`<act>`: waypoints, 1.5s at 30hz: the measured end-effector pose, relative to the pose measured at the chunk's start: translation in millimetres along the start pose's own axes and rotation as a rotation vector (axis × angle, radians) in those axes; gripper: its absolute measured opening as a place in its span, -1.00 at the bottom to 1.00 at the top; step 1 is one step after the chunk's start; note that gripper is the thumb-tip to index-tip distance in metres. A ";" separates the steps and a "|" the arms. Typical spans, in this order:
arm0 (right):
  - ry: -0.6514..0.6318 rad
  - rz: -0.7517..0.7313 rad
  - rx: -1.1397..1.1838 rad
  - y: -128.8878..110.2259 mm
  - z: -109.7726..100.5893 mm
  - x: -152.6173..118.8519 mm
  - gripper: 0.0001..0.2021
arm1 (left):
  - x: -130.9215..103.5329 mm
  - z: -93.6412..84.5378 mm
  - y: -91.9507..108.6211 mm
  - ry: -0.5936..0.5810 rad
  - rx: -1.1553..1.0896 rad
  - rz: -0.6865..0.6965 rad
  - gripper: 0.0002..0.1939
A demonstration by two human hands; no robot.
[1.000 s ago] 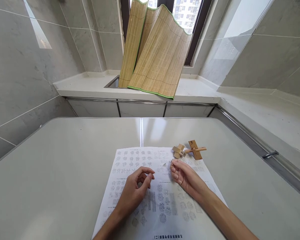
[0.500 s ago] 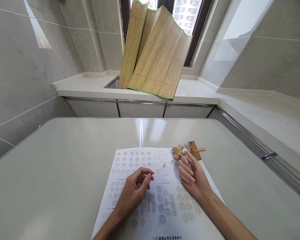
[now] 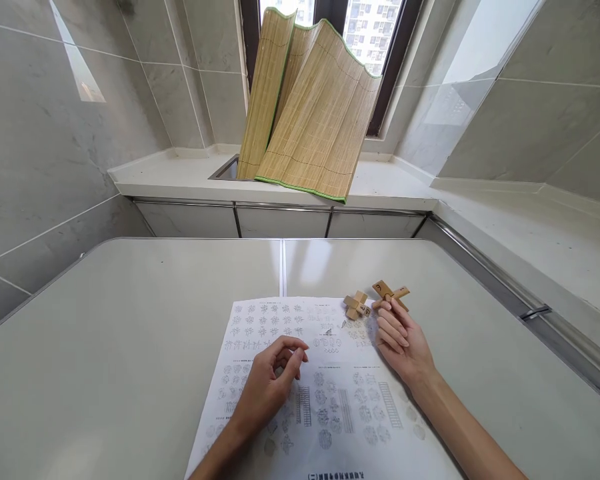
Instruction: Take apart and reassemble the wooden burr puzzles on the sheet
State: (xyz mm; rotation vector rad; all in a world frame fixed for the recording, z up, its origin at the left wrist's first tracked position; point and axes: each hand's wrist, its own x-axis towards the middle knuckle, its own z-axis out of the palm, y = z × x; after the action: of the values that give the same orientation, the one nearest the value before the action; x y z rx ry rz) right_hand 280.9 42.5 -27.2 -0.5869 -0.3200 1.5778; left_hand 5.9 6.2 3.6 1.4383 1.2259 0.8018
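Note:
My left hand [image 3: 275,373] rests on the printed sheet [image 3: 350,367], its fingers loosely curled, thumb a little apart from the index finger, with nothing visible in it. At the sheet's upper right corner, my right hand [image 3: 405,343] has its fingertips closed at the near end of a set of crossed wooden puzzle pieces [image 3: 384,289]. Dark marks show on these flat pieces; the fingers hide their near part. Just left of them lies a second cross-shaped wooden puzzle [image 3: 355,305], assembled from short bars, apart from my hand.
The sheet bears rows of small line drawings and lies on a pale table [image 3: 105,347] with a centre seam. Beyond the table, a bamboo mat [image 3: 315,127] leans against the window on a white ledge [image 3: 180,175]. Tiled walls and another ledge [image 3: 555,227] flank the table.
My right hand has shifted right, and the crossed pieces at its fingertips have turned and now sit differently. The left hand and the other wooden puzzle stay in place.

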 end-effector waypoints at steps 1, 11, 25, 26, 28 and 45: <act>0.013 -0.030 -0.052 0.4 1.3 -0.6 -0.76 | 0.0 -0.3 0.3 0.000 -0.001 0.003 -0.71; -0.133 -0.202 -0.868 27.5 22.8 -25.8 -0.57 | -0.9 -1.4 -4.4 -0.017 -0.037 0.000 -0.67; -0.693 0.059 -1.314 59.2 38.5 -54.5 -0.56 | -6.7 -3.3 -7.9 -0.290 -0.286 0.197 0.00; -0.703 0.042 -1.335 59.6 39.1 -54.9 -0.56 | -6.8 -3.7 -5.9 -0.314 -0.294 0.188 -0.03; -0.717 0.026 -1.361 60.6 39.5 -55.5 -0.57 | -6.4 -4.2 -3.8 -0.326 -0.297 0.177 -0.13; -0.406 0.159 -0.914 52.3 26.1 -40.0 -0.54 | -7.2 -0.1 -3.9 -0.118 -0.089 0.266 -0.15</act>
State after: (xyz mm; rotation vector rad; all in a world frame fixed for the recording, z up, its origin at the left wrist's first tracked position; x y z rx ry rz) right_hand 223.1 1.4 -26.6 -0.9924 -1.3681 1.6525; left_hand 3.0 -0.9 0.8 1.5722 0.9101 0.9240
